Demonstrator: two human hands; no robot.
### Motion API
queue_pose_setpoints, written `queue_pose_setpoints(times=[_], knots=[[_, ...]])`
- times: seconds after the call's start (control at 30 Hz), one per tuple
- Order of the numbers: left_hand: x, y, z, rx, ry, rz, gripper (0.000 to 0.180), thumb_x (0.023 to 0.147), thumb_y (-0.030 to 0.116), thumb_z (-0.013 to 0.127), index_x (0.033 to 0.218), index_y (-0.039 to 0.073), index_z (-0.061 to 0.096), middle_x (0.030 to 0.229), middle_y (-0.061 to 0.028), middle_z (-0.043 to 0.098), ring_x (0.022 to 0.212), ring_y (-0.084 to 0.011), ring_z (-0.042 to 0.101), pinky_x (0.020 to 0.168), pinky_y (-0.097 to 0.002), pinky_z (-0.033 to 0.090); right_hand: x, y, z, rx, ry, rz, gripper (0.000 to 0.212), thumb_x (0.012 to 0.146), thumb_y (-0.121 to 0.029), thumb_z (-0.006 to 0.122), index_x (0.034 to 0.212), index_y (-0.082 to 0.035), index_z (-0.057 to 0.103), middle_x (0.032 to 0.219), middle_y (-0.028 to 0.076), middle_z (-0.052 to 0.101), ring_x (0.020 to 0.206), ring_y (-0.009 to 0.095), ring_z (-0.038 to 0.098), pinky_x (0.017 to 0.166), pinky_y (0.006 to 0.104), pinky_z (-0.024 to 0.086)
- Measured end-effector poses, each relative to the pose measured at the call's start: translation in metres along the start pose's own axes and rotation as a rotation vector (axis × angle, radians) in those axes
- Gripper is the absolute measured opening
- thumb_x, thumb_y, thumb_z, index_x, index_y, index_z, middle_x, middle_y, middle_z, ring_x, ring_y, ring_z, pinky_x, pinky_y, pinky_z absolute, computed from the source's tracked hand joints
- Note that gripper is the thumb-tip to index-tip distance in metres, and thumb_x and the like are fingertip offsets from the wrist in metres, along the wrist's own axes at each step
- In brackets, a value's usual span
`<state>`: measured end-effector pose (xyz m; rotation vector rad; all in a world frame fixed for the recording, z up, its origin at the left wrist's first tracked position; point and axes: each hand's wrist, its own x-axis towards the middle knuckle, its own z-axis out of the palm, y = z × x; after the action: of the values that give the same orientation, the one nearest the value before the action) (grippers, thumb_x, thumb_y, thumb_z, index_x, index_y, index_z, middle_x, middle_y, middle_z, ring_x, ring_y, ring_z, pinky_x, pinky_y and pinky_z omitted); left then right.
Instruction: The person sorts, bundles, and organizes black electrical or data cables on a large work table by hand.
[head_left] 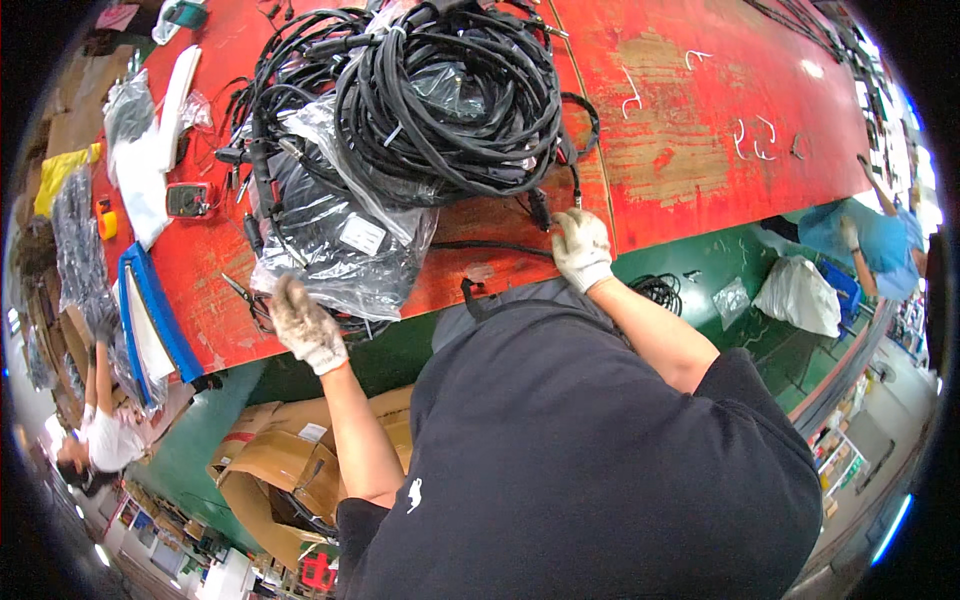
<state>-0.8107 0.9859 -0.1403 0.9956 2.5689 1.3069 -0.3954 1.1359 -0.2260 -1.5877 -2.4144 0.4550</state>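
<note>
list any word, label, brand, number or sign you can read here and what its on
None can be read clearly.
White label on the clear plastic bag: print too small to read.
Pale label on the cardboard box: too small to read.
Red-edged meter: any markings too small to read.
Black shirt: small white mark, no letters discernible.

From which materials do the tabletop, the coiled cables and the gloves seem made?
Tabletop: probably wood, painted red; worn patches expose brown underneath. Coiled cables: likely black rubber or plastic outside, given their smooth, faint sheen. Gloves: apparently whitish matte fabric, softly creased; fibre unclear.
</note>
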Motion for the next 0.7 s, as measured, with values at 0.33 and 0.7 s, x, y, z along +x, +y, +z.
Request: queue_pose_setpoints(times=[0.33,0.7], knots=[[-0.06,0.037,0.025,0.263,-0.2,0.335,0.019,0.099,0.016,0.063,0.116,0.009,0.069,0.105,-0.0153,0.071,0.095,-0.0331,0.067,0.086,-0.0436,0.052,0.042,0.081,0.006,0.051,-0.21,-0.002,0.039,0.091,-0.025,0.06,0.126,-0.01,0.065,0.113,0.021,0.069,0.107,0.041,0.066,0.094,0.05,0.053],[-0.046,-0.127,-0.045,0.426,0.062,-0.491,0.045,0.098,0.034,0.067,0.125,-0.001,0.063,0.122,-0.0255,0.068,0.111,-0.0389,0.067,0.096,-0.045,0.051,-0.007,0.088,0.019,0.173,-0.077,0.073,0.045,0.094,-0.018,0.063,0.138,-0.011,0.057,0.124,0.019,0.064,0.114,0.035,0.063,0.1,0.0444,0.05]])
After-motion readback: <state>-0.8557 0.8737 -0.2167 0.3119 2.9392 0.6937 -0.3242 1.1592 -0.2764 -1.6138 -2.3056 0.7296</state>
